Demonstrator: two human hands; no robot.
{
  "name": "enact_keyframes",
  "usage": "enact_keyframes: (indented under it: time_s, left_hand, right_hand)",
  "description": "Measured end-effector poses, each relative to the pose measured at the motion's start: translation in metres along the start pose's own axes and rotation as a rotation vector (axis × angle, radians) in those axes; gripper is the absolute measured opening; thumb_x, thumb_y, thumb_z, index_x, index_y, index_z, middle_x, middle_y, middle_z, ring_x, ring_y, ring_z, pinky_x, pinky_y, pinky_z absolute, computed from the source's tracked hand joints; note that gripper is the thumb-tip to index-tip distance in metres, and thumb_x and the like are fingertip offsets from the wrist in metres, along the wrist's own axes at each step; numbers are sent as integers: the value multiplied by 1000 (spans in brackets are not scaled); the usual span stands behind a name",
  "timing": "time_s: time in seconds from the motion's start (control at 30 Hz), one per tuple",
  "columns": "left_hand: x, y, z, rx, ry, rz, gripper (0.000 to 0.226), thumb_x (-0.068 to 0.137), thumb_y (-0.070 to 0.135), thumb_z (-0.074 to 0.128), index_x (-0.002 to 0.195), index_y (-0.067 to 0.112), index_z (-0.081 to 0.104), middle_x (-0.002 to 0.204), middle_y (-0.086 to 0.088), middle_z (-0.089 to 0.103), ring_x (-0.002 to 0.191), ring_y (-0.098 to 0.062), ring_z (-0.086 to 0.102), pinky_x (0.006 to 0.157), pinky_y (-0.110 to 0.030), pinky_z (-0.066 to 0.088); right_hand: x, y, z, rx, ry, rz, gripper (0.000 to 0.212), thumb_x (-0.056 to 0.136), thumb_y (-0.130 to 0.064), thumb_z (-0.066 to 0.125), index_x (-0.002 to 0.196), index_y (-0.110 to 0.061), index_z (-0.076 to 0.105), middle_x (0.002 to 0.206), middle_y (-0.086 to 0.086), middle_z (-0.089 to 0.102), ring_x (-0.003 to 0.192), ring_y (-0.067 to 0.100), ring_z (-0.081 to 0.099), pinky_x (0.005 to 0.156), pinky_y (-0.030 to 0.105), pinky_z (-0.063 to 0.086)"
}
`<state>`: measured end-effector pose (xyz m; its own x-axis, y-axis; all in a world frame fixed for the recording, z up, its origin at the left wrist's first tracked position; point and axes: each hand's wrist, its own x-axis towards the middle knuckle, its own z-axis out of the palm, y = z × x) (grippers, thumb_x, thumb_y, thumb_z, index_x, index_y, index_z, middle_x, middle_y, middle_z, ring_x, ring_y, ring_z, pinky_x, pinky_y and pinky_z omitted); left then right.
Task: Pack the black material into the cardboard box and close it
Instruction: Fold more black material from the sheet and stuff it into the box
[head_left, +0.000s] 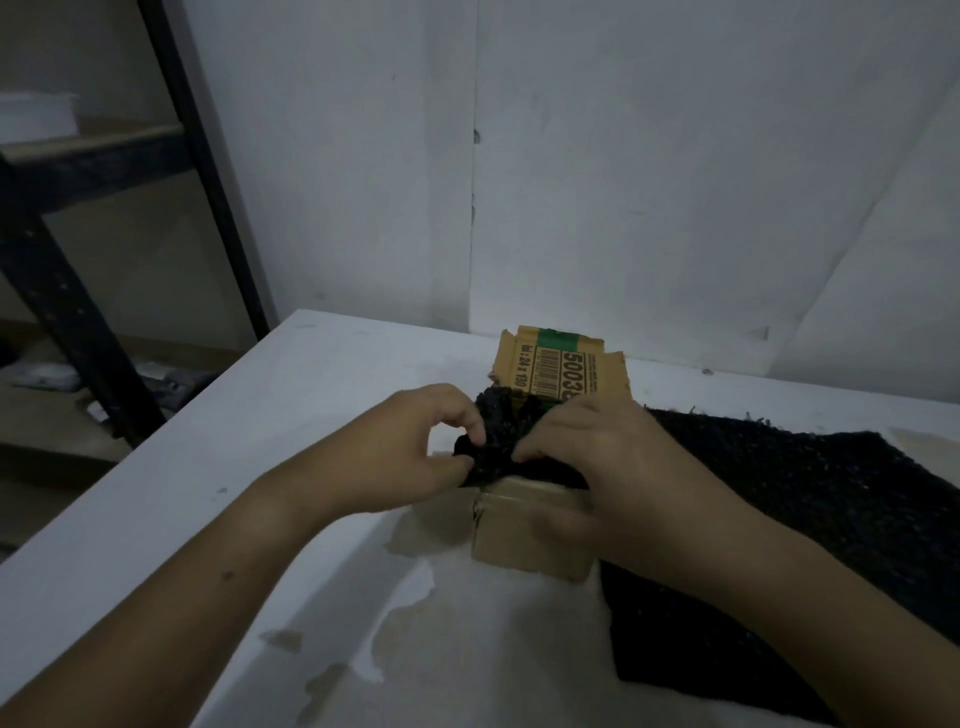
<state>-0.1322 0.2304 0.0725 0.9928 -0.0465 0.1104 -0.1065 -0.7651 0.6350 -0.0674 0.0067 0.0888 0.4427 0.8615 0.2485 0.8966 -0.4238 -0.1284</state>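
Hands: left hand (410, 447) and right hand (592, 441) both pinching bunched black material (493, 434) over cardboard box (524, 540)
Rest: mostly spread on table (311, 395), right of box
Risk: way too bulky maybe; could spring out, tip box, block flap (558, 366)

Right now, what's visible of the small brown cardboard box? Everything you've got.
Small brown cardboard box sits upright on the white table, top open. Its rear flap stands up, ragged-edged, printed with a green band, a barcode and black digits. Near corner seam looks frayed. Black knitted material is bunched in the opening and trails right across the table. Left hand and right hand pinch it there; the right hand hides the box's right side.
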Motion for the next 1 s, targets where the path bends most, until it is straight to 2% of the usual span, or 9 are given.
enact_keyframes:
  time_s: [0.07, 0.2, 0.3, 0.37, 0.43, 0.57, 0.7, 0.87, 1.0]
  left_hand:
    - [5, 4, -1, 16, 15, 8, 21, 85, 10, 69, 96, 29, 70, 107, 16, 67, 103, 1, 60, 95, -19, 44]
    - [12, 11, -6, 48, 48, -6, 16, 91, 17, 68, 97, 30, 74, 103, 19, 69, 85, 14, 59, 76, -10, 42]
    - [17, 15, -3, 75, 14, -17, 14, 94, 20, 66, 102, 28, 74, 108, 17, 68, 76, 20, 56, 66, -3, 42]
    - [22, 18, -3, 126, -35, -42, 15, 93, 24, 66, 104, 33, 73, 111, 18, 67, 87, 13, 58, 82, -13, 50]
    - [28, 22, -7, 151, -93, -65, 16, 89, 27, 71, 102, 37, 71, 111, 20, 68, 103, 2, 60, 98, -31, 49]
    - [43, 30, -12, 229, -139, -147, 28, 82, 27, 77, 107, 33, 67, 124, 7, 55, 112, -15, 56, 100, -36, 48]
    - [60, 36, -2, 382, -198, -267, 37, 82, 27, 74, 117, 33, 64, 125, -2, 44, 99, -21, 56, 81, -30, 50]
    - [68, 35, 19, 581, -279, -288, 37, 87, 29, 64, 124, 31, 62, 118, -6, 54, 99, -24, 56, 79, -33, 49]
    - [68, 38, 20, 712, -325, -295, 35, 91, 29, 58, 126, 23, 58, 113, -6, 53, 90, -21, 48, 73, -31, 41]
  right_hand:
    - [10, -10, 12, 38, -13, -40, 44, 82, -44, 60, 125, -36, 63, 118, -16, 64, 120, 17, 46, 99, 37, 38]
    - [9, -8, 28, 151, -8, 88, 61, 84, -28, 63, 139, -32, 35, 127, -13, 59, 131, 5, 16, 99, 22, 16]
    - [6, -2, 38, -18, -54, 40, 73, 81, -27, 54, 147, -18, 23, 132, -5, 58, 148, 18, 11, 118, 37, 6]
    - [4, -2, 43, -98, -73, 24, 80, 80, -25, 52, 151, -10, 18, 132, 4, 58, 148, 28, 14, 120, 46, 6]
    - [2, -5, 46, -106, -39, 23, 77, 80, -17, 53, 149, -8, 22, 127, 10, 60, 143, 32, 22, 117, 50, 16]
    - [-4, -8, 53, -77, 112, 19, 60, 74, -9, 63, 132, -13, 47, 116, 9, 63, 126, 27, 34, 104, 44, 35]
    - [-5, -4, 53, 43, 107, 43, 52, 72, -14, 68, 121, -21, 56, 119, -2, 53, 119, 21, 41, 97, 32, 33]
    - [3, -6, 47, -41, -42, 97, 44, 77, -21, 55, 120, -29, 62, 144, 8, 31, 128, 31, 31, 100, 43, 27]
    - [20, -10, 37, -95, -272, 167, 46, 81, -25, 56, 125, -35, 55, 154, 3, 8, 135, 33, 13, 110, 46, 14]
